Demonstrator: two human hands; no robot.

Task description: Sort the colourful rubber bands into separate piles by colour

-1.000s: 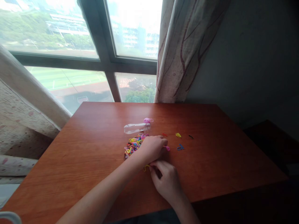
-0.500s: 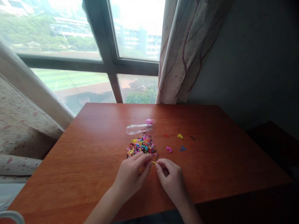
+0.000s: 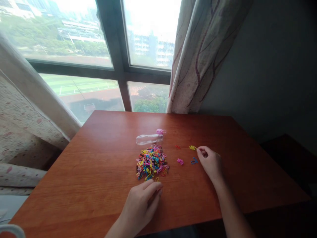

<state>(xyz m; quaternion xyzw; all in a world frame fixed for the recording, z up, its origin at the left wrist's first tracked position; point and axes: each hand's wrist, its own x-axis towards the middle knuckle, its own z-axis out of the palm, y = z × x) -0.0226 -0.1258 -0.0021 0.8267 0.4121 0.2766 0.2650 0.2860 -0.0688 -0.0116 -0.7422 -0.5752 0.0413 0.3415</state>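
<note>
A pile of small coloured rubber bands (image 3: pixel 151 162) lies mid-table. To its right lie single bands: red (image 3: pixel 177 146), yellow (image 3: pixel 192 147), pink (image 3: pixel 180 161) and blue (image 3: pixel 194 161). My right hand (image 3: pixel 210 162) rests beside the yellow band, its fingertips pinched together; what they hold, if anything, is too small to see. My left hand (image 3: pixel 143 201) lies flat on the table just in front of the pile, fingers stretched out, holding nothing. A clear little bottle (image 3: pixel 148 139) lies on its side behind the pile, with a pink cap (image 3: pixel 160 131) next to its mouth.
The wooden table (image 3: pixel 99 172) stands against a window (image 3: pixel 109 59), with curtains at the left (image 3: pixel 29 109) and right (image 3: pixel 198 56). A white rim (image 3: pixel 10 229) shows at the bottom left corner. A dark wall is on the right.
My hands have parted. The right hand moved away to the right, up to the yellow band. The left hand drew back towards me and flattened on the table.
</note>
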